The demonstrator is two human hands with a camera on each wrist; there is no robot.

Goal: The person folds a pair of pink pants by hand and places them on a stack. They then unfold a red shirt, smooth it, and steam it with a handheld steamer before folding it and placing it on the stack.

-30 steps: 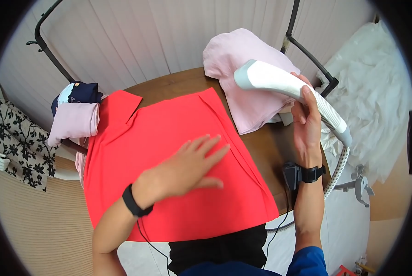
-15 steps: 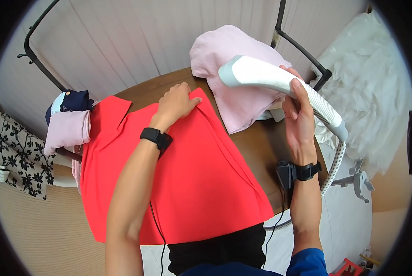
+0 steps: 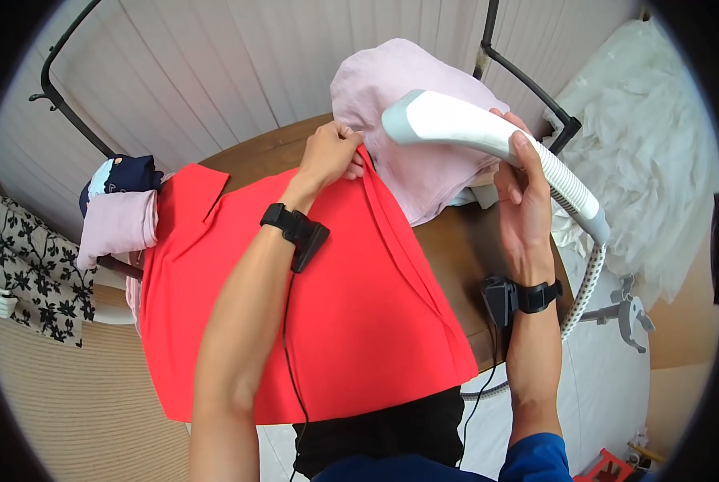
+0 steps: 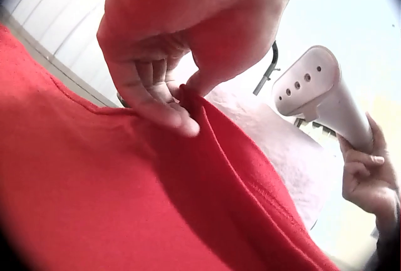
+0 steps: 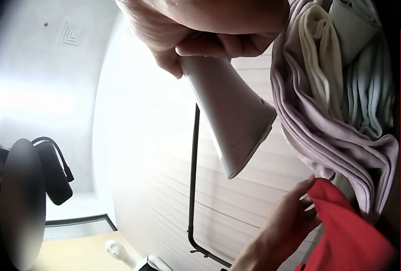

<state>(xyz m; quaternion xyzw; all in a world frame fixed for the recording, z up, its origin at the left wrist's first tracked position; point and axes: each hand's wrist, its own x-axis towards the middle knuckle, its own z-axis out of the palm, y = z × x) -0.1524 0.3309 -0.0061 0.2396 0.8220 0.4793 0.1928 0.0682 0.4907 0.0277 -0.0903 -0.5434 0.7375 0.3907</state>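
A red garment [image 3: 351, 321], collar at the far left, lies spread over the brown table. My left hand [image 3: 329, 157] pinches its far right corner between thumb and fingers; in the left wrist view the fold [image 4: 235, 152] at that edge is lifted and stands slightly apart. My right hand [image 3: 526, 201] grips the handle of a white garment steamer [image 3: 456, 120], raised above the table's right side. Its grey-edged head points left. Several small holes show on the steamer's face [image 4: 307, 80] in the left wrist view.
Behind the steamer lies a pile of pale pink cloth [image 3: 399, 88], with folded cloths [image 5: 319, 45] beside it. Folded pink [image 3: 122, 229] and navy clothes [image 3: 126, 177] sit at the left. A ribbed hose [image 3: 588, 281] hangs down at right, near a white ruffled dress [image 3: 640, 161].
My left hand has moved from above the middle of the red garment to its far right corner, pinched it and lifted the edge. My right hand keeps holding the steamer in nearly the same place.
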